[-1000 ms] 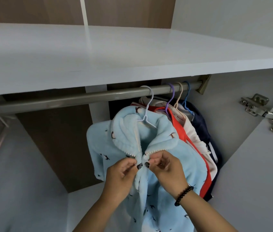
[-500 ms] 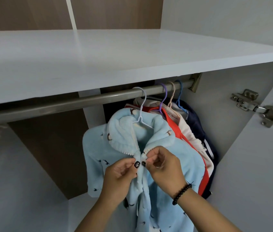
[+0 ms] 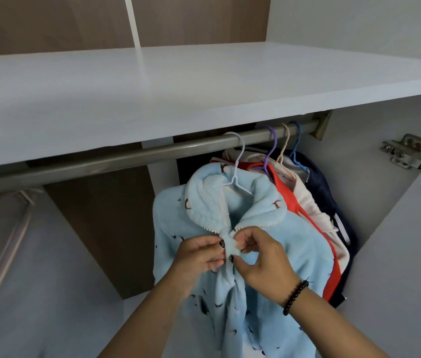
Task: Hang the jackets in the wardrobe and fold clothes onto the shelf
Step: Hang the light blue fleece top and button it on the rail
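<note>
White wardrobe shelf [image 3: 152,99] across the top, bare where visible, no folded clothes on it yet. Steel hanging rail [image 3: 126,157] just beneath, running to its bracket at the right. Door hinge [image 3: 408,153] further right on the side panel.

Pale blue fleece jacket [image 3: 268,228] already up on the rail, on a white wire hanger [image 3: 237,161], foremost of the row. Behind it, packed close: a red garment [image 3: 304,215], a cream one [image 3: 312,202] and a navy one [image 3: 325,187], on purple, beige and blue hangers.

Left hand [image 3: 199,257] pinching the jacket's left front edge below the collar, fingers curled on the fleece. Right hand [image 3: 263,259] pinching the opposite edge, thumb and forefinger closed on the placket; black bead bracelet [image 3: 294,297] at that wrist.

Probably fastening the top closure so the jacket sits square. Best done with both edges drawn level first, collar points matched, then pressed together firmly through the thick pile. Light downward pull only, otherwise a risk of tipping the thin hanger or sliding a shoulder off. Button or snap itself hidden between the fingertips, so cannot tell which, nor whether it is closed.
</note>
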`<act>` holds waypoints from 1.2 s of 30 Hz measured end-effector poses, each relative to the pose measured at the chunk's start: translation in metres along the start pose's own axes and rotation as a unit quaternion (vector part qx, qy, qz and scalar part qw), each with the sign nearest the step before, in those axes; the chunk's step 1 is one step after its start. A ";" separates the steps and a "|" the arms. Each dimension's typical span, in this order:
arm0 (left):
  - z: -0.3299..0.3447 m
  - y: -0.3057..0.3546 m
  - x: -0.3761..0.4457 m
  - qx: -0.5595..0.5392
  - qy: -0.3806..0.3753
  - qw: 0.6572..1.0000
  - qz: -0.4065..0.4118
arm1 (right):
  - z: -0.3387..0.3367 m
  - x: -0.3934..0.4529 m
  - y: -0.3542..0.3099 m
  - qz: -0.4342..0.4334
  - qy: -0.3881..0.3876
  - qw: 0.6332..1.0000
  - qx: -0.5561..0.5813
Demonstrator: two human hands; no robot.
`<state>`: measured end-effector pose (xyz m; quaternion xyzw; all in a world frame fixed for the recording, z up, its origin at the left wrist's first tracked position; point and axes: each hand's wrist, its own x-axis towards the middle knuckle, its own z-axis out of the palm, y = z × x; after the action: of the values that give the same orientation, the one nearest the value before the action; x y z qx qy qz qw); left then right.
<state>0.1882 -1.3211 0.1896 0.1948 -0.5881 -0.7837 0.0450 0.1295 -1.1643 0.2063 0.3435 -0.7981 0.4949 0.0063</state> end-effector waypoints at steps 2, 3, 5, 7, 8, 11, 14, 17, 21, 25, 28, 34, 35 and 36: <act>-0.003 -0.003 0.002 -0.018 -0.008 1.000 -0.019 | 0.004 -0.001 0.001 0.014 0.007 1.000 0.018; -0.003 -0.005 0.003 -0.024 -0.016 0.999 -0.029 | 0.006 -0.001 0.002 0.025 0.012 0.999 0.026; -0.003 -0.007 0.006 -0.033 -0.033 0.998 -0.045 | 0.009 -0.001 0.003 0.041 0.022 0.998 0.030; -0.002 -0.005 0.010 -0.029 -0.047 0.997 -0.056 | 0.009 0.001 0.003 0.045 0.023 0.999 0.017; -0.003 -0.003 0.012 -0.023 -0.048 0.997 -0.059 | 0.010 0.003 0.003 0.042 0.020 0.999 0.005; -0.005 0.001 0.018 -0.021 -0.046 0.997 -0.060 | 0.014 0.006 0.001 0.021 0.023 0.998 -0.047; -0.005 0.001 0.023 -0.049 -0.079 0.994 -0.058 | 0.023 0.007 -0.003 0.003 0.064 0.994 -0.088; -0.002 0.002 0.025 -0.060 -0.096 0.992 -0.055 | 0.029 0.004 -0.005 -0.005 0.125 0.987 -0.099; -0.002 0.003 0.026 -0.017 -0.102 0.994 -0.041 | 0.038 -0.001 -0.006 -0.018 0.172 0.978 -0.114; -0.004 0.006 0.026 -0.001 -0.116 0.993 -0.029 | 0.042 0.002 -0.007 -0.018 0.206 0.974 -0.088; -0.006 0.006 0.027 0.020 -0.095 0.995 -0.014 | 0.041 0.003 -0.004 -0.023 0.232 0.969 -0.077; -0.002 0.009 0.026 0.053 -0.070 0.996 0.010 | 0.039 0.004 -0.005 0.060 0.223 0.973 0.026; 0.000 0.010 0.026 0.058 -0.067 0.996 0.009 | 0.038 0.006 -0.005 0.085 0.210 0.973 0.054; 0.001 0.010 0.026 0.061 -0.061 0.996 0.006 | 0.037 0.009 -0.003 0.117 0.199 0.969 0.089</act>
<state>0.1619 -1.3311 0.1931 0.1455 -0.6373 -0.7567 0.0015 0.1370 -1.1994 0.1930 0.1417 -0.7684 0.6194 0.0763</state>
